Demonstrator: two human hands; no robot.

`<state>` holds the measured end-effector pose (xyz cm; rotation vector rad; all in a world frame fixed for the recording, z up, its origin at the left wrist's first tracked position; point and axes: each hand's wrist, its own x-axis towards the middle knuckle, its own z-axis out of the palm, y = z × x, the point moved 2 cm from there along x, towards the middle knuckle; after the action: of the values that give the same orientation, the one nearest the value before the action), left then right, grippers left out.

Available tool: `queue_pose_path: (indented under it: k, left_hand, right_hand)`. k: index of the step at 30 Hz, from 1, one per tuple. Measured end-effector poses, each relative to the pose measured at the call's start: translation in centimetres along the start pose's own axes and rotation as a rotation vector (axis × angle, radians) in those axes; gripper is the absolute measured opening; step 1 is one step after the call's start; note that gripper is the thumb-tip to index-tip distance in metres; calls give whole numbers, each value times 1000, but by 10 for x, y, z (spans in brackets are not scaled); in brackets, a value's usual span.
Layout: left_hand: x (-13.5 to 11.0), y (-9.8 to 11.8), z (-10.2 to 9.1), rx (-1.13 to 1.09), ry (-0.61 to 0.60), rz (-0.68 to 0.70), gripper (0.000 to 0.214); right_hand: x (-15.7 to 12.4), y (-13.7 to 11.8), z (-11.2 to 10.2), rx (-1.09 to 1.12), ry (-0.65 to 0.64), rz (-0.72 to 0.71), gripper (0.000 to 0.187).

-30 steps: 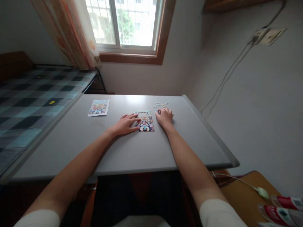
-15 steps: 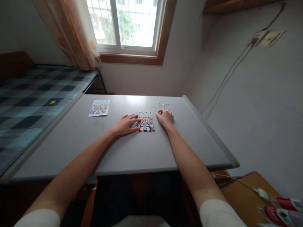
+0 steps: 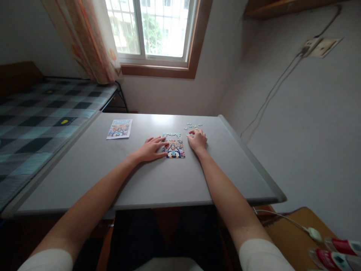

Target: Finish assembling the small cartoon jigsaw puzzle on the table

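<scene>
A small colourful jigsaw puzzle [image 3: 175, 146] lies partly assembled in the middle of the grey table [image 3: 146, 180]. My left hand [image 3: 150, 148] rests flat beside it, fingers stretched out and touching its left edge. My right hand [image 3: 197, 139] sits just right of the puzzle with fingers curled down onto the table by the loose puzzle pieces [image 3: 192, 126]. Whether it pinches a piece is too small to see.
A printed reference picture [image 3: 119, 128] lies at the table's far left. A bed with a checked cover [image 3: 36, 120] stands to the left. A window and curtain are behind. A wooden stool with a white cable [image 3: 296, 226] and red-capped bottles [image 3: 335, 252] sits at lower right.
My right hand has slid a little forward toward the loose pieces. My left hand has stayed on the puzzle's edge. The view has shifted slightly.
</scene>
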<state>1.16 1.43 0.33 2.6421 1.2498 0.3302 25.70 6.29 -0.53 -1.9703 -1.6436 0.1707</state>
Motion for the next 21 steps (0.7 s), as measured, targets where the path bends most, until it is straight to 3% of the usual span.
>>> queue_pose_path:
  k: [6, 14, 21]
  left_hand:
    - [0, 1, -1, -6, 1, -4, 60]
    - [0, -1, 1, -17, 5, -8, 59]
    - [1, 0, 0, -9, -6, -5, 60]
  right_hand:
    - [0, -2, 1, -36, -18, -44, 19]
    - [1, 2, -1, 26, 3, 76, 33]
    - [0, 0, -1, -19, -52, 67, 30]
